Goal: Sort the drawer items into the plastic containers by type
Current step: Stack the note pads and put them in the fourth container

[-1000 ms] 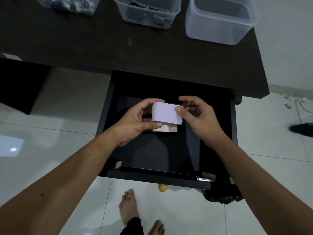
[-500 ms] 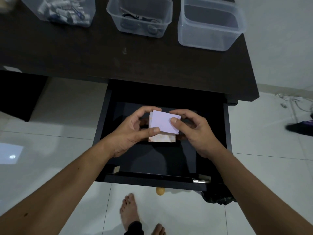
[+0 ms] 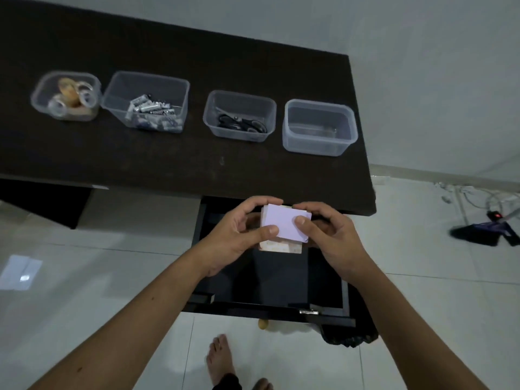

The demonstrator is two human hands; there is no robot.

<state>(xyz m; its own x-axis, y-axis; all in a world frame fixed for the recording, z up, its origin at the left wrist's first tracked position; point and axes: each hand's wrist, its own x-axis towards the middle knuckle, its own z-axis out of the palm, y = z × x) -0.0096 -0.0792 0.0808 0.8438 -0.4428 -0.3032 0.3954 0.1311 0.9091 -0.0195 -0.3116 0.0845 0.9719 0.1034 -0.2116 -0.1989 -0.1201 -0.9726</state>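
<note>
— Where was the stack of cards [image 3: 285,225]?

— Above the open drawer [image 3: 277,280], pinched between my left hand [image 3: 239,235] and right hand [image 3: 327,235], thumbs on top, fingers curled round its edges.

— How did it feel likely to handle?

— Light, stiff, but slippery; loose cards could fan out, so I judged squeezing the short edges best.

— Anything unclear?

— The patterned piece under the cards was half hidden. The empty container [image 3: 319,128] waited on the table [image 3: 197,161].

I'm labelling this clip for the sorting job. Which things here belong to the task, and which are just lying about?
Part of the job:
- pale lilac card stack, gripped by left hand and right hand
- open black drawer
- four clear plastic containers, one holding nothing

Lying about:
- power strip with red light
- white cables
</note>
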